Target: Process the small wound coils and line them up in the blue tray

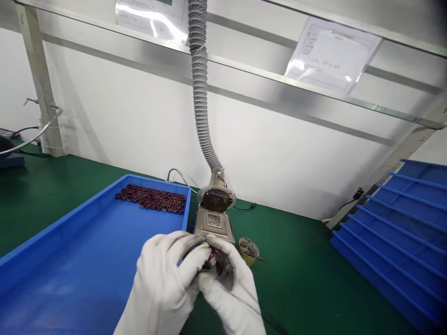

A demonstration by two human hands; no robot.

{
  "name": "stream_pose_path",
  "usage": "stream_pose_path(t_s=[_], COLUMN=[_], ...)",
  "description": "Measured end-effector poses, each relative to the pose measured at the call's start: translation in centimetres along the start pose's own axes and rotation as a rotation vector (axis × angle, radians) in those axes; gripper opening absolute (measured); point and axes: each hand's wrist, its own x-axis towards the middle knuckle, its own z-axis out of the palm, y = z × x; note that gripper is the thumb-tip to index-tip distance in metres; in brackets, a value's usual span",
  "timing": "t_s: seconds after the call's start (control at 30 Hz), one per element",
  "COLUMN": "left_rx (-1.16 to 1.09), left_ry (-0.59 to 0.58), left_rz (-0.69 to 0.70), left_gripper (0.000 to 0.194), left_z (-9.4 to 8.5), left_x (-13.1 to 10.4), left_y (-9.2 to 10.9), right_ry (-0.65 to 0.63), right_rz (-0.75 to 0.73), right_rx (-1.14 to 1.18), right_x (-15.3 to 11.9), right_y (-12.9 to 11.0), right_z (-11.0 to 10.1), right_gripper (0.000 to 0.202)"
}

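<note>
Both my hands, in white gloves, meet in front of the metal apparatus. My left hand (167, 270) has its fingers closed round a small dark, round part (210, 260) that shows some red, perhaps a wound coil. From the other side my right hand (230, 279) closes on the same part, its thumb and fingers curled about it. The gloves cover most of the piece. Many similar dark red round parts (153, 199) lie packed together at the far end of a blue tray (101, 218) to the left.
Behind my hands stands a metal box (213, 222) under a fume hood (217, 197) with a grey flexible duct (199, 83). A small cup (248, 251) with a thin tool sits right of it. Stacked blue trays (394, 232) stand at the right; a metal shelf (244, 67) crosses above.
</note>
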Motion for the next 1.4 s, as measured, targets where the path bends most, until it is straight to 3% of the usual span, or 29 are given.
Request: stream_pose_path(t_s=[0.2,0.3,0.43,0.5,0.57,0.67,0.83,1.0,1.07,1.13,1.3,1.33,1.4], left_rx=[-0.294,-0.404,-0.759,-0.819,-0.756,-0.576,-0.603,-0.785,-0.826,-0.848,-0.957,-0.942,-0.883], left_ry=[-0.071,-0.056,0.038,0.095,0.020,-0.169,-0.054,-0.133,-0.123,-0.061,0.169,0.163,-0.014], left_rz=[-0.041,-0.081,-0.440,-0.580,-0.567,-0.380,-0.169,-0.253,-0.271,-0.338,-0.649,-0.669,-0.637], left_gripper=[0.022,0.015,0.010,0.012,0.017,0.044,0.022,0.024,0.016,0.008,0.011,0.008,0.021], left_z=[0.2,0.3,0.1,-0.3,-0.8,-0.8,-0.2,-0.5,-0.6,-0.5,-1.0,-1.2,-1.7], left_x=[0.4,0.5,0.5,0.7,1.0,1.4,1.4,1.8,1.8,1.6,0.8,0.8,1.0], left_y=[-1.0,-1.6,-1.7,-1.6,-1.5,-1.3,-1.3,-1.7,-1.7,-1.7,-2.3,-2.5,-2.5], right_ry=[-0.035,-0.094,-0.235,-0.263,-0.253,-0.208,-0.162,-0.155,-0.151,-0.164,-0.201,-0.205,-0.183], right_rz=[0.155,0.265,0.371,0.402,0.396,0.361,0.383,0.388,0.398,0.404,0.411,0.409,0.399], right_rx=[0.409,0.499,0.601,0.674,0.717,0.729,0.735,0.680,0.654,0.616,0.586,0.597,0.611], right_x=[0.8,0.7,0.5,0.4,0.4,0.3,0.1,0.0,0.1,0.2,0.3,0.3,0.3], right_y=[0.0,-0.5,-1.0,-1.0,-0.7,-0.4,-0.3,-0.4,-0.3,-0.2,-0.1,-0.1,-0.1], right_z=[-0.1,0.2,0.4,0.3,0.3,0.4,0.6,0.6,0.7,0.9,0.7,0.6,0.5], right_gripper=[0.030,0.029,0.025,0.022,0.022,0.020,0.019,0.023,0.025,0.026,0.026,0.025,0.023])
